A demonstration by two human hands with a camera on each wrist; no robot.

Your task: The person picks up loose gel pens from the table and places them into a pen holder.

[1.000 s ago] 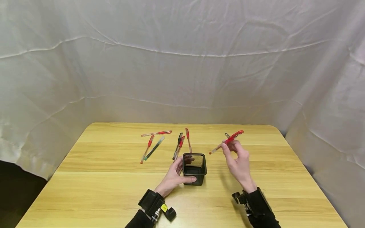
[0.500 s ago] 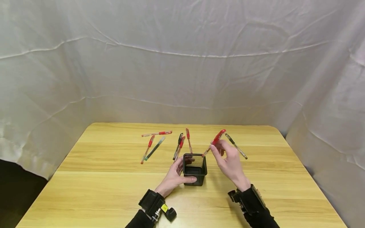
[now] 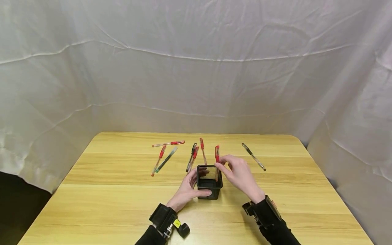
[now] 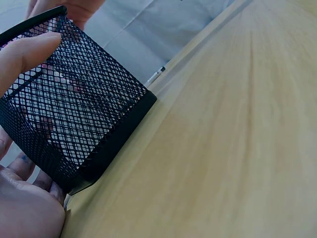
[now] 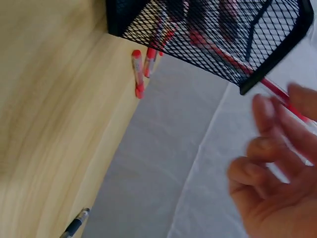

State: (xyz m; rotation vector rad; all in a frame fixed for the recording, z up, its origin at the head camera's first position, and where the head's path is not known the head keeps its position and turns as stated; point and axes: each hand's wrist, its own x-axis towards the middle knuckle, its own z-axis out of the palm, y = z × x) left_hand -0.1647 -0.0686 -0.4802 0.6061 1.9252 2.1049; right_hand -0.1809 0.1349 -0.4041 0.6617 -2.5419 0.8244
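A black mesh pen holder (image 3: pixel 209 194) stands upright on the wooden table, and my left hand (image 3: pixel 185 192) grips it from the left, thumb across its near side. In the left wrist view the thumb (image 4: pixel 34 52) lies over the mesh near the rim. My right hand (image 3: pixel 240 175) pinches a red gel pen (image 3: pixel 217 153) upright at the holder's right rim, its lower end inside. Through the mesh in the right wrist view, the pen (image 5: pixel 277 90) slants down into the holder, beside the fingers of the right hand (image 5: pixel 277 173).
Behind the holder lie a red pen (image 3: pixel 203 149), another red pen (image 3: pixel 194 156) and a black pen (image 3: pixel 191 153). Further left are two red pens and a green-tipped pen (image 3: pixel 166 159). A black-capped pen (image 3: pixel 253 156) lies right. A pale curtain (image 3: pixel 196 85) hangs behind the table.
My right hand has moved left to the holder, turning the red pen from slanted to upright and bringing its lower end inside. The left hand and holder have stayed put.
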